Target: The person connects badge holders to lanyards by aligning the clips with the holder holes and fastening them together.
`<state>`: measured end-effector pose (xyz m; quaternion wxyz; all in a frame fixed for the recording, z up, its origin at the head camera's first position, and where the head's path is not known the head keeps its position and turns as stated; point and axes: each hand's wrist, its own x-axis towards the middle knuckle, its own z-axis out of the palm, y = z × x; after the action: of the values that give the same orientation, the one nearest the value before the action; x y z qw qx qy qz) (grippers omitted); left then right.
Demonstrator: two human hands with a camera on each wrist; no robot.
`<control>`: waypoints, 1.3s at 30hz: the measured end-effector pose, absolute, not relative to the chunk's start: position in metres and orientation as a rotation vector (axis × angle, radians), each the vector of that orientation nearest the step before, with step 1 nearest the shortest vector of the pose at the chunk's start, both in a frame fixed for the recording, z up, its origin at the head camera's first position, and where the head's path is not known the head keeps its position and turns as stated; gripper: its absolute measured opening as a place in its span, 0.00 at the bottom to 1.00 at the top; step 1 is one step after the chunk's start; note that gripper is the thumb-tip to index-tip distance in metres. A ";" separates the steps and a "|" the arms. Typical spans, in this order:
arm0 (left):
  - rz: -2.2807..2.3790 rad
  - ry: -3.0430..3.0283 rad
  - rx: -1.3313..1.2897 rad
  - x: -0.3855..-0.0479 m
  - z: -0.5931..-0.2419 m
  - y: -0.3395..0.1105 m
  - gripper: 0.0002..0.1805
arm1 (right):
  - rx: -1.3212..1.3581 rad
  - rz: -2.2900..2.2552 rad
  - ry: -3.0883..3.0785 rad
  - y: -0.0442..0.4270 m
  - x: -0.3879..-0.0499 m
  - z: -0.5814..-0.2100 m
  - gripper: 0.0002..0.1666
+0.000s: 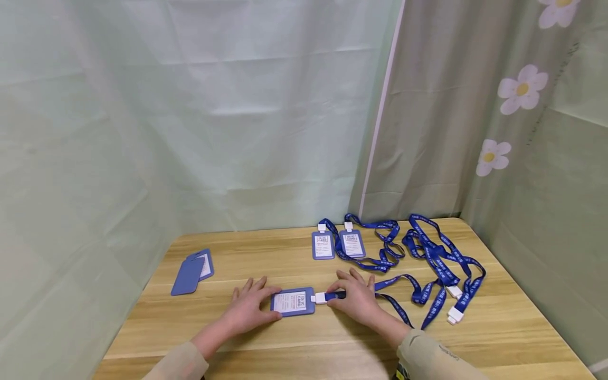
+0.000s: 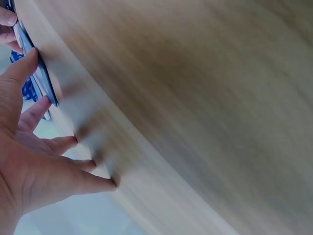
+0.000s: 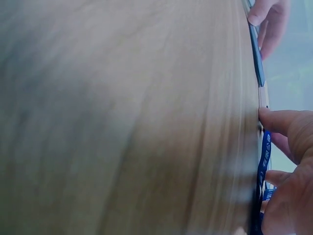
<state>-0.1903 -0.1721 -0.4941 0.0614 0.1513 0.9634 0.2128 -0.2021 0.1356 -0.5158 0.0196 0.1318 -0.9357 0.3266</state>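
A blue badge holder (image 1: 291,302) with a printed card lies flat on the wooden table. My left hand (image 1: 249,310) grips its left end, thumb at the near corner and index finger at the far one. In the left wrist view the other fingers of the left hand (image 2: 44,161) are spread, tips on the tabletop. A white clip (image 1: 320,298) joins the holder's right end to a blue lanyard (image 1: 399,278). Just right of that clip, my right hand (image 1: 358,300) pinches the strap between thumb and index finger; its palm hides part of the strap.
Two badge holders (image 1: 323,246) with lanyards attached lie at the back. Loose blue lanyards (image 1: 439,253) with white clips (image 1: 455,315) are heaped at the right. Overlapping blue holders (image 1: 188,275) rest at the left. Curtains (image 1: 266,116) hang behind the table (image 1: 266,353) and at its sides.
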 end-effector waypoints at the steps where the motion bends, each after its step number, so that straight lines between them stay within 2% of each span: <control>1: 0.644 2.914 0.464 -0.190 -0.494 -0.173 0.34 | 0.410 1.008 -2.904 0.136 -0.202 -0.516 0.10; 19: 0.587 2.959 0.484 -0.187 -0.490 -0.217 0.35 | 0.421 0.956 -2.907 0.137 -0.201 -0.512 0.07; 31: 0.530 2.984 0.392 -0.185 -0.487 -0.240 0.36 | 0.440 0.914 -2.907 0.143 -0.200 -0.511 0.07; 39: 0.555 3.036 0.346 -0.185 -0.487 -0.244 0.30 | 0.466 0.799 -2.886 0.151 -0.199 -0.515 0.08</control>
<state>-0.1846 -0.2439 -0.4867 0.0179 0.1113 0.9774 0.1786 -0.1993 0.1509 -0.5146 0.0555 0.1535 -0.9508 0.2632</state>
